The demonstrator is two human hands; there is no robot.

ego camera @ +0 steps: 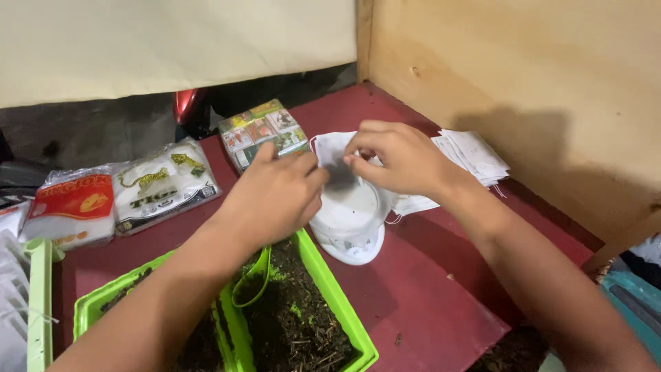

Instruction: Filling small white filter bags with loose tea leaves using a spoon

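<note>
My left hand [272, 196] and my right hand [399, 157] both pinch the top edge of a small white paper bag [329, 153], holding it over a round white scale [351, 220] on the red table. A stack of more white paper bags [475, 155] lies just right of my right hand. Under my left forearm stands a bright green tray [341, 306] filled with dark dried leaves. A green handle loop [251, 282] hangs below my left hand over the leaves; whether the hand holds it is hidden.
A multicoloured box pack [265, 131] lies behind the hands. Two plastic packets [117, 193] sit at the left. A wooden panel [523, 89] walls the right side. The red table's edge [482, 337] runs close at the front right. A pale green rack [38, 303] is at far left.
</note>
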